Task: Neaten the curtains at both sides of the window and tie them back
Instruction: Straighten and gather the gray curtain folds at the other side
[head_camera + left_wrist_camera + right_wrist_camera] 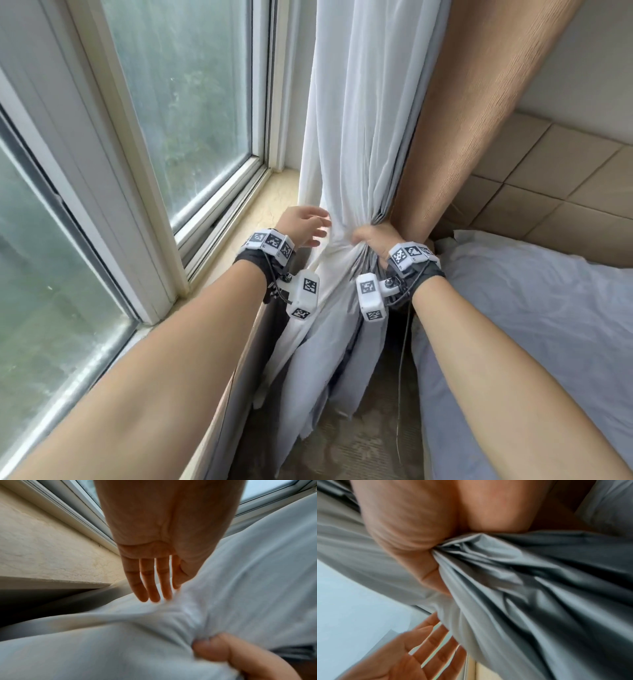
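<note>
R hand [371, 240] is fisted round the gathered white sheer curtain [346, 137] and the grey lining fabric [513, 588] bunched behind it, at the R end of the window, just above the cream stone window sill [274, 202]. Its fingertips are buried in folds; only the thumb and knuckles show. L hand [305, 226] is beside the bundle, fingers [149, 582] straight and slightly spread, tips at the cloth; the blur hides whether they actually touch it. A tan textured drape [479, 102] hangs behind, its lower part hidden by the R hand and the pale blue bed sheet [531, 308]. The curtain's hem is cut off between the forearms. White wrist cubes [272, 243] carry black-and-white square codes, no readable lettering. Both wrist views are soft w/ motion blur.
</note>
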The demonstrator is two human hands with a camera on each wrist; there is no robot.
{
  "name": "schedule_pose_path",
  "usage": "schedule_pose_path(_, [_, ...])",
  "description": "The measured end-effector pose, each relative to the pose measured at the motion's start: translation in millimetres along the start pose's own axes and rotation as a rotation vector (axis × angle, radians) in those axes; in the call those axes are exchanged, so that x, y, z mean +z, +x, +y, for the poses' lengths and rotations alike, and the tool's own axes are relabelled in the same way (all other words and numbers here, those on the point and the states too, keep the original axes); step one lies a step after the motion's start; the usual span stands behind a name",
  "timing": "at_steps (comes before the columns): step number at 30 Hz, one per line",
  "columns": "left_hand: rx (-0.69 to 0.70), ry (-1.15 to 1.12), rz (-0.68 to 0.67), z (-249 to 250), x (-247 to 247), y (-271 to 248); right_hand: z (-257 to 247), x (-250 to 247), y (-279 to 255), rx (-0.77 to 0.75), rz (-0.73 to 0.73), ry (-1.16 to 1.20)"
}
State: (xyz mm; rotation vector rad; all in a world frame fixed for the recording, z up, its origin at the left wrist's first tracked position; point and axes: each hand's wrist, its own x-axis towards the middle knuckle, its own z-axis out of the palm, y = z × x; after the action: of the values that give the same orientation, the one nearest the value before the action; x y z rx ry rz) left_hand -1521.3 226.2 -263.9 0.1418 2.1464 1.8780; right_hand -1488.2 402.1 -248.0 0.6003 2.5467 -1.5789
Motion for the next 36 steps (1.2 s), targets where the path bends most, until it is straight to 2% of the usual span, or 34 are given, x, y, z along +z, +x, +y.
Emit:
schedule_pose_path(2, [0.056, 0.031, 0.01, -1.5, -2.3, 11.2, 3.8, -6.4, 4.2, 0.002, -0.028, 0.034])
schedule_pose_path(5, [0.04, 0.087, -0.163, -2.8, -0.7, 20.2, 7.3, -13.1, 4.1, -0.001, -0.101, 0.086])
schedule_pose_path(7, [0.047, 0.141, -0.193, -5.1, 2.5, 23.4, 11.7, -15.9, 7.3, 0.004, -0.125, 0.081])
schedule_pose_path(10, [0.124, 0.11, -0.079, -10.5, 7.0, 25.9, 17.4, -16.0, 15.1, 0.02, -0.105, 0.07])
schedule_pose_path(13, [0.128, 0.055, 0.043, -20.3, 2.7, 26.8, 12.4, -12.7, 9.3, 0.024, -0.001, 0.086])
schedule_pose_path(17, [0.111, -0.003, 0.055, -22.9, -8.0, 16.3, 0.0, -1.0, -4.1, -0.016, 0.103, 0.077])
schedule_pose_path(23, [0.137, -0.04, -0.06, -17.5, -7.1, -8.4, -5.5, 21.3, -9.7, -0.059, 0.172, 0.176])
schedule_pose_path(28, [0.098, 0.032, -0.165, -11.0, 1.1, -15.2, -7.1, 28.4, -20.8, 0.001, 0.034, 0.228])
schedule_pose_path(32, [0.076, 0.172, -0.242, -2.8, 8.3, -13.6, -11.5, 21.8, -26.9, 0.011, -0.089, 0.109])
schedule_pose_path(34, [0.043, 0.195, -0.293, 1.8, 7.6, -11.0, -9.8, 19.1, -17.2, -0.01, -0.008, 0.068])
schedule_pose_path(36, [0.012, 0.19, -0.345, 6.1, 3.5, -8.1, -7.0, 14.8, -6.1, 0.0, 0.014, 0.05])
